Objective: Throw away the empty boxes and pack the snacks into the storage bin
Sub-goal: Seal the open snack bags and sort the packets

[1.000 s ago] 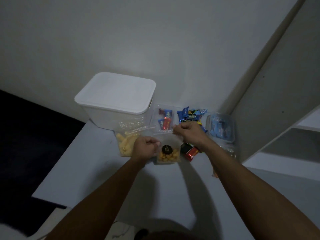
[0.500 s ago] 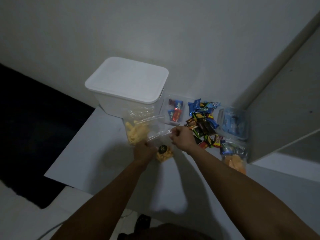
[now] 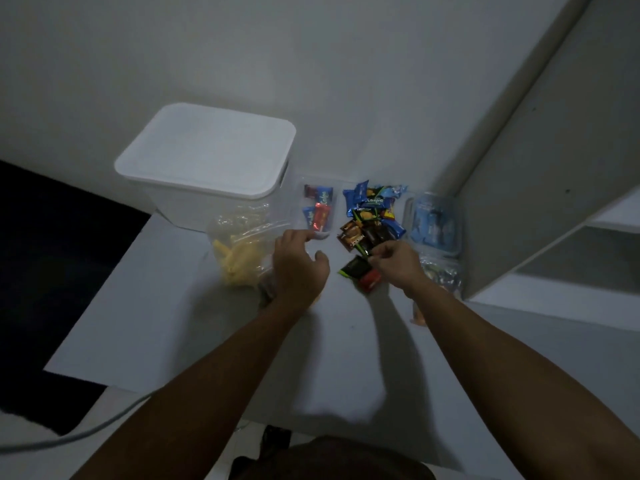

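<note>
A white storage bin (image 3: 207, 174) with its lid on stands at the back left of the table. In front of it lies a clear zip bag of yellow snacks (image 3: 237, 261). My left hand (image 3: 298, 268) hovers over that bag's right end, fingers apart and empty. My right hand (image 3: 394, 261) pinches a dark green-edged snack packet (image 3: 355, 268); a red packet (image 3: 369, 282) lies beside it. A pile of blue and brown snack packets (image 3: 370, 216) sits behind. A clear box with a few packets (image 3: 318, 211) stands by the bin.
A clear box with blue packs (image 3: 433, 223) sits at the right, with a bag of wrapped snacks (image 3: 441, 275) in front of it. A white shelf unit (image 3: 554, 202) rises at the right. The table's left edge (image 3: 104, 289) drops to dark floor. A cable (image 3: 86, 427) runs below.
Both hands let go of the small clear bag with orange snacks. My left hand opened and lifted; my right hand moved right and took a dark packet. The camera view shifted.
</note>
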